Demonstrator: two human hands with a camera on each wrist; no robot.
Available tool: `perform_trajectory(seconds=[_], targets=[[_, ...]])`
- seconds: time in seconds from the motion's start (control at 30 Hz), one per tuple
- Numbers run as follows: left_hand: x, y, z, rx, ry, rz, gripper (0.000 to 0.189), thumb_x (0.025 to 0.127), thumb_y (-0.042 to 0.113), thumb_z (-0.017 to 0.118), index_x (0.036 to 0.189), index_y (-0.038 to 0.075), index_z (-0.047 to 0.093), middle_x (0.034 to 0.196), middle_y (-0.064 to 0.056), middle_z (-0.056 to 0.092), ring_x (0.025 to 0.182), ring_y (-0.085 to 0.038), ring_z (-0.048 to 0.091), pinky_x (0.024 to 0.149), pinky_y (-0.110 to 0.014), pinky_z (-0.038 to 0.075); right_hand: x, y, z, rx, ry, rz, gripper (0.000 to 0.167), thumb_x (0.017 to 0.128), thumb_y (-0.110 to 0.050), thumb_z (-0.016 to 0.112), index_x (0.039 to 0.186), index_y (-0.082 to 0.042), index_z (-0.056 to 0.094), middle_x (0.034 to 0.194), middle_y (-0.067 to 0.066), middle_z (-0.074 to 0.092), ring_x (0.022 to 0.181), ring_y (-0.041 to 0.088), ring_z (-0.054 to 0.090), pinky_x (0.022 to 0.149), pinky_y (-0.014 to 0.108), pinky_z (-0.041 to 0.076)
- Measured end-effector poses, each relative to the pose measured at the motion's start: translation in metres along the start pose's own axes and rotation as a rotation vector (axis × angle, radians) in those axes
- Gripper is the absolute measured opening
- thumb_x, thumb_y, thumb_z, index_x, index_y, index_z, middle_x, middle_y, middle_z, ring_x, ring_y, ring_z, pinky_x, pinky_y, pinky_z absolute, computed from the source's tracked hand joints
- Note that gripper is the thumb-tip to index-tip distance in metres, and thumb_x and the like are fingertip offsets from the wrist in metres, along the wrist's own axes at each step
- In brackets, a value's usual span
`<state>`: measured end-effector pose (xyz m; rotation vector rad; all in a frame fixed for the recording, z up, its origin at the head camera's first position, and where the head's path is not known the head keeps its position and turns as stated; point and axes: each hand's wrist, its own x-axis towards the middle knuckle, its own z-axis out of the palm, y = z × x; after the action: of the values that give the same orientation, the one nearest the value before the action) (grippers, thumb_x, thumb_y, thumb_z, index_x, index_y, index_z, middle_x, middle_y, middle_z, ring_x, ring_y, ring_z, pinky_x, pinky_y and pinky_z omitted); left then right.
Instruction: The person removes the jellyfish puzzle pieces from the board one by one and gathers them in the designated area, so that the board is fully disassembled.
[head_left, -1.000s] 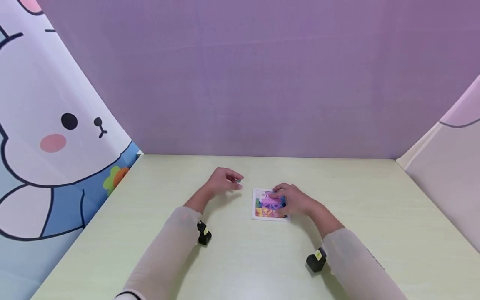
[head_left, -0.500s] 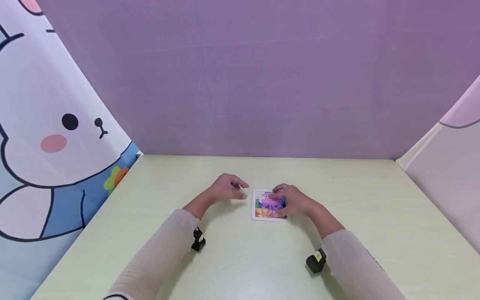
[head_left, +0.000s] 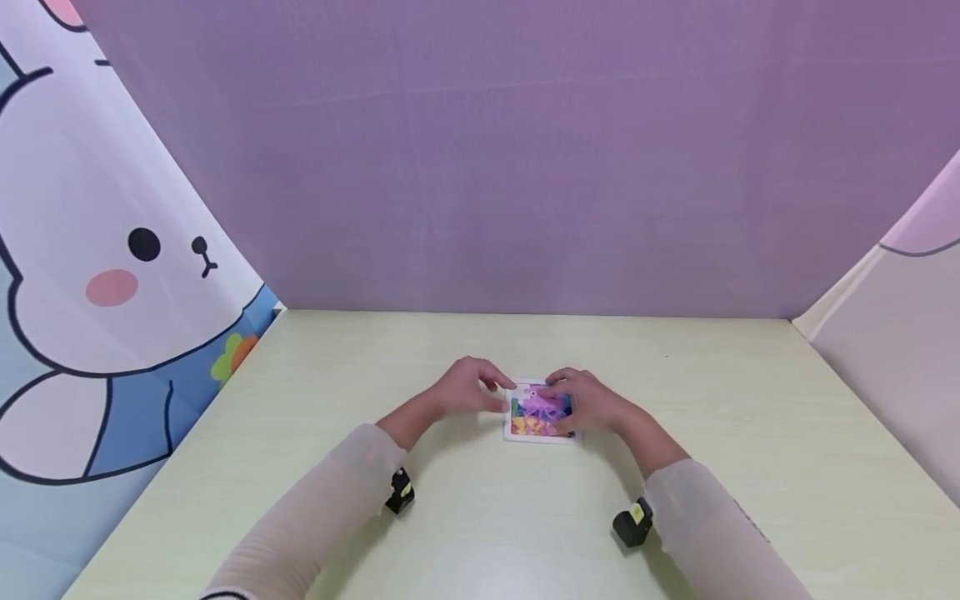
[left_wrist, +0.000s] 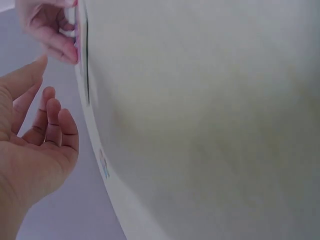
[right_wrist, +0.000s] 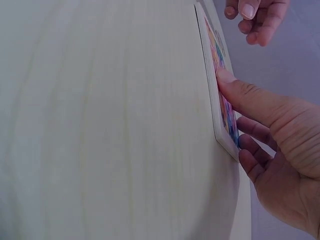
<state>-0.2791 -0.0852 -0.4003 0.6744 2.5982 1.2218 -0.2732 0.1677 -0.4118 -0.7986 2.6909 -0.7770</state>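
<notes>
A small jigsaw puzzle (head_left: 528,417) with a pink cartoon creature and a white frame lies on the table, a pale patch at its upper left. My right hand (head_left: 592,402) holds it at the right side. In the right wrist view the thumb (right_wrist: 235,85) presses on the picture, with the other fingers curled at the edge. My left hand (head_left: 472,387) hovers at the puzzle's left edge, thumb and index finger apart. In the left wrist view nothing shows between its fingers. Beyond that hand, a small coloured piece (left_wrist: 104,164) lies on the table.
The pale wooden table (head_left: 735,417) extends all round the puzzle. A purple cloth wall (head_left: 525,167) rises behind it. On the left hangs a panel with a cartoon rabbit (head_left: 112,192), and a pale panel (head_left: 900,333) stands on the right.
My left hand has moved right and nearer, from beside a small piece to the puzzle's left edge. The right hand and the puzzle have stayed in place.
</notes>
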Motion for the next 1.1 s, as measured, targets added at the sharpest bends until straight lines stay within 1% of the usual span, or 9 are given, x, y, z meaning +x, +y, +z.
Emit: perform_trajectory(seconds=[0.13,0.2,0.33,0.43,0.6,0.73,0.87,1.1], targets=[[0.0,0.002,0.007,0.023,-0.03,0.007,0.026,0.076,0.01,0.084,0.1,0.01,0.078,0.1,0.0,0.068,0.092,-0.016,0.058,0.074,-0.028,0.049,0.0,0.001,0.0,-0.013,0.002,-0.016,0.055,0.081,-0.025,0.081,0.129,-0.007,0.064,0.14,0.015,0.046,0.129,0.04,0.037,0.105,0.06,0.031],[0.001,0.003,0.011,0.04,-0.044,0.014,0.025,0.075,0.009,0.084,0.1,0.01,0.078,0.098,0.0,0.067,0.088,-0.014,0.056,0.073,-0.027,0.048,-0.001,0.001,0.0,-0.013,0.003,-0.023,0.054,0.081,-0.025,0.081,0.129,-0.006,0.064,0.14,0.016,0.047,0.128,0.041,0.037,0.104,0.06,0.031],[0.002,0.005,0.017,0.088,-0.059,0.037,0.026,0.075,0.006,0.084,0.1,0.009,0.078,0.091,-0.001,0.065,0.075,-0.011,0.052,0.066,-0.025,0.045,-0.002,0.0,-0.001,-0.018,0.002,-0.027,0.054,0.081,-0.024,0.081,0.129,-0.006,0.064,0.14,0.016,0.047,0.128,0.041,0.037,0.104,0.06,0.032],[0.004,0.008,0.022,0.134,-0.074,0.039,0.028,0.075,0.005,0.083,0.103,0.009,0.077,0.09,0.0,0.064,0.072,-0.011,0.051,0.065,-0.024,0.044,-0.002,0.001,-0.002,-0.027,0.001,-0.027,0.054,0.081,-0.024,0.081,0.129,-0.006,0.064,0.14,0.016,0.047,0.128,0.041,0.038,0.105,0.059,0.032],[0.009,0.009,0.025,0.21,-0.088,0.024,0.03,0.076,0.009,0.084,0.106,0.012,0.076,0.094,0.003,0.063,0.078,-0.011,0.054,0.069,-0.024,0.046,-0.002,0.002,-0.002,-0.024,0.001,-0.029,0.054,0.081,-0.023,0.082,0.129,-0.006,0.064,0.14,0.016,0.047,0.128,0.041,0.038,0.105,0.059,0.031],[0.012,0.01,0.024,0.251,-0.102,0.022,0.03,0.076,0.013,0.085,0.105,0.012,0.077,0.091,0.003,0.063,0.078,-0.011,0.055,0.069,-0.024,0.045,-0.001,0.002,-0.002,-0.026,0.0,-0.033,0.054,0.081,-0.023,0.081,0.129,-0.005,0.064,0.14,0.016,0.047,0.128,0.041,0.038,0.105,0.059,0.032],[0.014,0.009,0.021,0.258,-0.119,0.016,0.031,0.076,0.015,0.085,0.106,0.012,0.077,0.09,0.002,0.063,0.079,-0.012,0.054,0.07,-0.025,0.045,-0.002,0.001,-0.002,-0.03,-0.001,-0.027,0.055,0.081,-0.023,0.081,0.129,-0.005,0.063,0.14,0.016,0.047,0.128,0.041,0.038,0.105,0.059,0.032],[0.014,0.006,0.02,0.252,-0.125,0.006,0.029,0.078,0.017,0.084,0.106,0.014,0.077,0.089,0.003,0.062,0.08,-0.012,0.052,0.071,-0.025,0.043,-0.002,0.0,-0.002,-0.034,0.0,-0.032,0.055,0.081,-0.024,0.081,0.13,-0.005,0.063,0.14,0.017,0.046,0.128,0.04,0.038,0.105,0.059,0.032]])
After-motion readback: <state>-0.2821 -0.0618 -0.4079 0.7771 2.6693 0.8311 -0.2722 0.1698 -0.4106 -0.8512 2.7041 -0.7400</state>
